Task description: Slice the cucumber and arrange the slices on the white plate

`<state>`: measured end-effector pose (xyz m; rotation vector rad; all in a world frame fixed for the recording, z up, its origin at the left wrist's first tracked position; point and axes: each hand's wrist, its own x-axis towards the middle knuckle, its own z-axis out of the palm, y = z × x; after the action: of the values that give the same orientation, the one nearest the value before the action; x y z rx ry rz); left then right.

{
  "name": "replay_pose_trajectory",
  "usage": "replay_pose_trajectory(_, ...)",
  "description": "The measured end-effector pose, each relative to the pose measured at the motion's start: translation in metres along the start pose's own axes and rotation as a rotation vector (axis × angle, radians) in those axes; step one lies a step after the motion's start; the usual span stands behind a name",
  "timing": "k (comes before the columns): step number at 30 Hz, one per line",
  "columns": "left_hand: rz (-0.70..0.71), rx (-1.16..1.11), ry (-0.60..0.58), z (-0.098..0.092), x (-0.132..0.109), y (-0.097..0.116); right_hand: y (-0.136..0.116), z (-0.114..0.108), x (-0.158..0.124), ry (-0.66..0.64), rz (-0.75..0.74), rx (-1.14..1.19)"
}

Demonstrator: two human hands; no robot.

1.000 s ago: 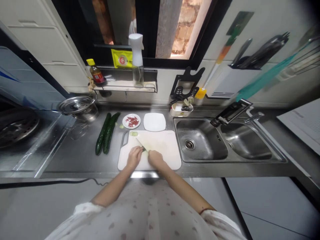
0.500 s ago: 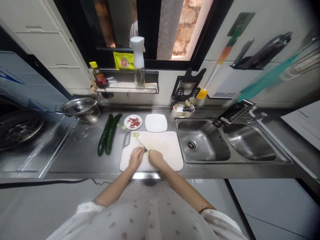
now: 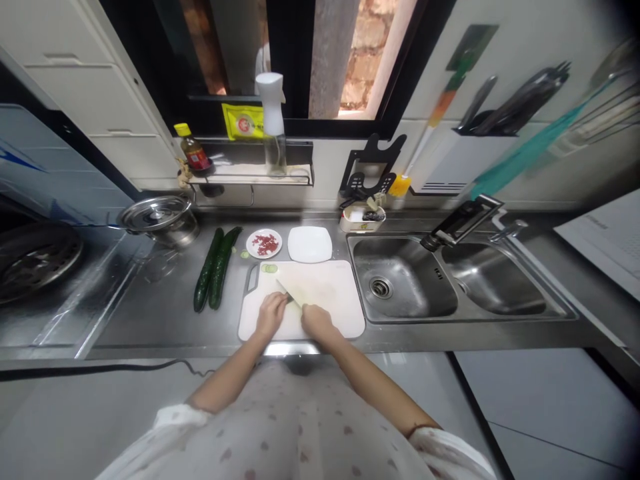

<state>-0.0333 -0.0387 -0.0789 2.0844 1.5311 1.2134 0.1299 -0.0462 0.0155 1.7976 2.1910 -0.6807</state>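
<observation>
My right hand [image 3: 319, 323] is closed round the handle of a kitchen knife [image 3: 291, 294], its blade slanting up and left over the white cutting board [image 3: 340, 293]. Beside the blade, my left hand [image 3: 271, 315] is closed with its fingertips bunched on a small piece of cucumber [image 3: 289, 299], mostly covered by the fingers. A few pale green cucumber slices [image 3: 269, 269] lie at the board's upper left corner. Two whole dark green cucumbers [image 3: 218, 270] rest side by side on the counter left of the board.
Behind the board are a white plate of chopped red bits [image 3: 264, 253] and a white square dish [image 3: 310, 253]. A lidded steel pot [image 3: 170, 227] stands at the left. To the right are the double sink [image 3: 400, 319] and its black faucet [image 3: 453, 230].
My right hand has drawn slightly to the right with the knife, and more of the blade shows between the hands. My left hand stays nearly in place. The view has shifted a little.
</observation>
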Motion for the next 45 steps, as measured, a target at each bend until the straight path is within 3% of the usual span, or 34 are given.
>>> replay_pose_trajectory(27,-0.019,-0.025,-0.005,0.001,-0.002,-0.003,0.027,-0.012,-0.052,-0.128,0.090,0.029)
replay_pose_trajectory(39,-0.064,-0.042,0.031,-0.002,-0.001,0.000,0.038,-0.011,-0.060,0.016,0.069,-0.031)
replay_pose_trajectory(45,-0.181,-0.060,0.154,-0.007,-0.001,0.001,0.035,-0.013,-0.058,0.105,0.070,-0.016)
